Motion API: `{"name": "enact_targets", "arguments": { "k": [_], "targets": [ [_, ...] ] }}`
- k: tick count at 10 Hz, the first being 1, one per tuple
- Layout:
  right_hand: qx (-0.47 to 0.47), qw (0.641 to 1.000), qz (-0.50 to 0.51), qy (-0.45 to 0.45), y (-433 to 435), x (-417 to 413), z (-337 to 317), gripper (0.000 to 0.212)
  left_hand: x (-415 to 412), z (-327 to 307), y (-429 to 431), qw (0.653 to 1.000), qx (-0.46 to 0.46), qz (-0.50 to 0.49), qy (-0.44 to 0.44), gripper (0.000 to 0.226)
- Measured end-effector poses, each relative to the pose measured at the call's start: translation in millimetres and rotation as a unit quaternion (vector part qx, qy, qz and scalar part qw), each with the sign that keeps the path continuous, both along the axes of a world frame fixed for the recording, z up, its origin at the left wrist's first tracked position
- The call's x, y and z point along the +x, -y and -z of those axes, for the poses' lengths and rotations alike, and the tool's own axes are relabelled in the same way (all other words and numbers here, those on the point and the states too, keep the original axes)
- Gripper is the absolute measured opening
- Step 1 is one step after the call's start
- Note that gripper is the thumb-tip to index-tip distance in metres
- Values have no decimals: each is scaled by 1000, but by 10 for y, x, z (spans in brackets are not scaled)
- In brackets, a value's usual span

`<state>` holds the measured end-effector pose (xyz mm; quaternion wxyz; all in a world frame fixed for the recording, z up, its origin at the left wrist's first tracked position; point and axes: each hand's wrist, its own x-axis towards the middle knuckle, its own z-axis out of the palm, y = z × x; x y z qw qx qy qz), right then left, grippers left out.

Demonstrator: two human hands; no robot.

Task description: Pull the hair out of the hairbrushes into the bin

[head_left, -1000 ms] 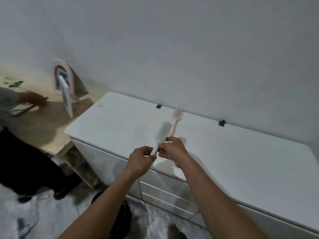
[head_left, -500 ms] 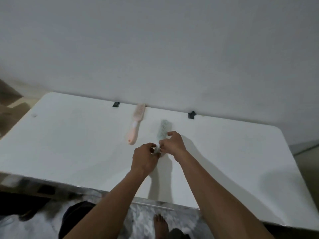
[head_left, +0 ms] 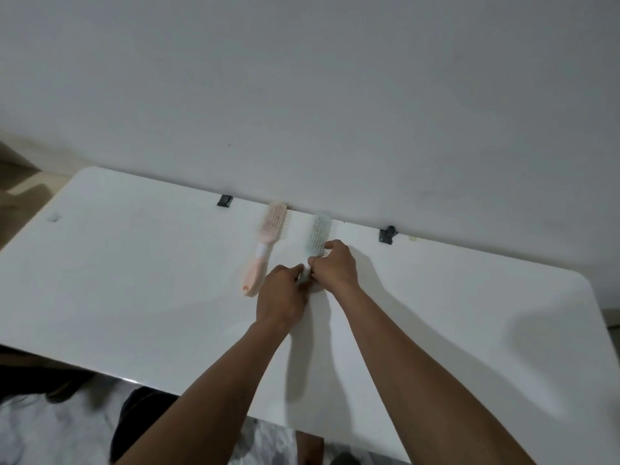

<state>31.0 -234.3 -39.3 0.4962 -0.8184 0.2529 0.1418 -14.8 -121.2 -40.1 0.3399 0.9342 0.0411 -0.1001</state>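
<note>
A pale green hairbrush points away from me over the white dresser top, its head near the wall. My left hand grips its handle from the left. My right hand pinches the brush at the neck, fingers at the lower bristles. A pink hairbrush lies flat just left of it, bristles facing right, handle toward me. No hair shows clearly on either brush. A dark bin sits partly hidden on the floor below the dresser's front edge.
The white wall rises right behind the brushes. Two small black clips sit at the dresser's back edge. A bare foot stands on the marbled floor. A wooden surface adjoins the dresser at the far left.
The view swung right from the dresser's left end to its middle. The green brush went forward and down, now beside the pink one near the wall. Both hands kept hold of it.
</note>
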Motion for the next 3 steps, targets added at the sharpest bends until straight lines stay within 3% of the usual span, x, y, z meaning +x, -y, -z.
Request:
{"name": "enact_targets", "arguments": {
  "k": [2,3],
  "targets": [
    [10,1000,16,9,20,26,96,58,72,10,-30,1000,3,17,13,20],
    [12,999,27,13,61,-84,80,61,2,26,-150,999,-33,-24,9,38]
  ]
}}
